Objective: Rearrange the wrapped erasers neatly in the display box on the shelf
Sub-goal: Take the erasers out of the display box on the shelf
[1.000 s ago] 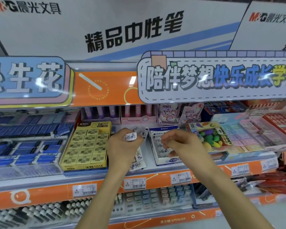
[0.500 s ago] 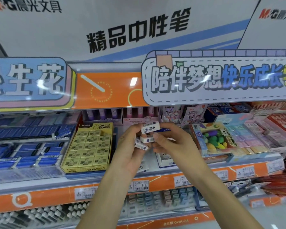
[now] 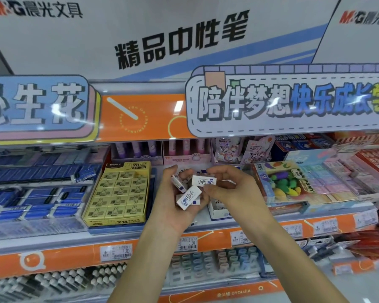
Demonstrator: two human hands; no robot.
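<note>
My left hand [image 3: 170,206] is cupped palm-up in front of the shelf and holds several white wrapped erasers [image 3: 188,197] with blue print. My right hand [image 3: 230,189] pinches one more white wrapped eraser [image 3: 204,180] between thumb and fingers, right above the pile in the left palm. The white display box [image 3: 217,209] for these erasers stands on the shelf behind my hands, mostly hidden; only its front wall and lower corner show.
A yellow box of 2B erasers [image 3: 118,193] stands left of my hands, with blue eraser trays [image 3: 35,193] further left. A fruit-eraser box [image 3: 287,182] and pastel erasers [image 3: 328,176] lie to the right. The orange shelf edge [image 3: 206,239] carries price tags.
Both hands came together from apart at the box and drew back toward me. The left hand went from one eraser to several; the right hand now holds one over the pile.
</note>
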